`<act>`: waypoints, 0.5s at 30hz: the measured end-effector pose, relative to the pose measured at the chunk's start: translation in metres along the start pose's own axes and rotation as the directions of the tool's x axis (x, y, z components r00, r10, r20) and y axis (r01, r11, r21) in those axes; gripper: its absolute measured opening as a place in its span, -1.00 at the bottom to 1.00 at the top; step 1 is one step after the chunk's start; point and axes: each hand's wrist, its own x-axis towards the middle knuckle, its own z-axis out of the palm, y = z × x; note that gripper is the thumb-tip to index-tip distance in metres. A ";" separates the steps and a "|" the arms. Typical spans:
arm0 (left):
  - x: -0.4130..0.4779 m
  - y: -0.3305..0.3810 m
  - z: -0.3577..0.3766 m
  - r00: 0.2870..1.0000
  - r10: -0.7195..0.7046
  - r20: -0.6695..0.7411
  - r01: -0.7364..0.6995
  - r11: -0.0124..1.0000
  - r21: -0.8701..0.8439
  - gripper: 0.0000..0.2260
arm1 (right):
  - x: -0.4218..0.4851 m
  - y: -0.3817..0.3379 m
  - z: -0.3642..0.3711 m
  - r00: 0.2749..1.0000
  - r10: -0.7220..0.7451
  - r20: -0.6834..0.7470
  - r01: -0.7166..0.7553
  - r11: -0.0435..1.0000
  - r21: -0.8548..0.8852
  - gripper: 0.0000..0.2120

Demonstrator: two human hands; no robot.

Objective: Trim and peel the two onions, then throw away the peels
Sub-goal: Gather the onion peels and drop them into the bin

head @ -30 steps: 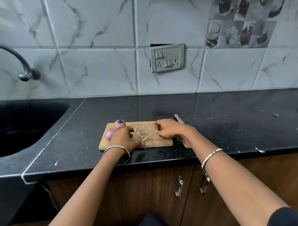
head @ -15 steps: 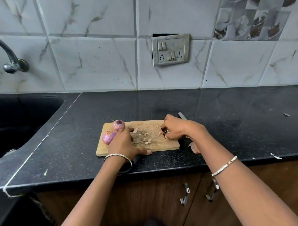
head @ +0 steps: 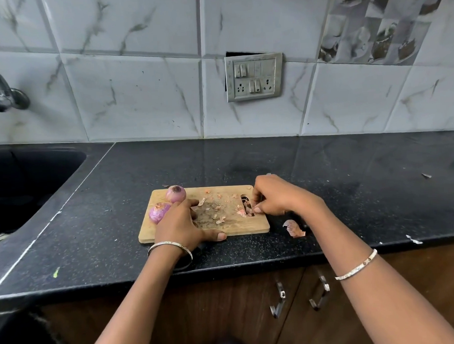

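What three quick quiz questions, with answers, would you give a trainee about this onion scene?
1. True or false: both onions sit on the cutting board.
2. Which hand pinches peel scraps: A, left hand, or B, right hand?
3. The large loose peel lies on the ___.
Key: 1 true; 2 B; 3 countertop.

Domestic kitchen, black stone tabletop (head: 142, 173) with inset sink (head: 26, 180), wall tap (head: 1, 90), marbled tiles (head: 139, 97), socket plate (head: 254, 77), wooden cabinet doors (head: 240, 314) with metal handles (head: 279, 297), chopping board (head: 150, 228) bearing onions (head: 176, 193).
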 end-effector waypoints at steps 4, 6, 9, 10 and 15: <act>0.000 -0.001 -0.001 1.000 0.005 0.003 -0.005 1.000 0.018 0.01 | -0.009 0.017 -0.009 0.996 0.083 -0.024 -0.082 0.994 0.067 -0.84; 0.000 -0.001 -0.001 1.000 0.006 0.005 -0.006 1.000 0.018 0.00 | -0.010 0.022 -0.007 0.997 0.081 0.006 -0.081 0.994 0.079 -0.77; 0.000 0.000 -0.001 1.000 0.005 0.006 -0.006 1.000 0.015 -0.01 | -0.008 0.018 -0.002 0.997 0.022 -0.080 -0.015 0.995 0.097 -0.71; 0.000 0.000 -0.001 1.000 0.004 0.005 -0.004 1.000 0.016 -0.02 | -0.005 0.014 -0.001 0.994 -0.004 -0.112 0.017 0.993 0.115 -0.72; -0.001 0.001 -0.003 1.000 0.004 0.016 -0.004 1.000 0.009 -0.04 | 0.016 0.001 0.015 0.998 0.018 0.054 -0.015 0.998 -0.054 -0.54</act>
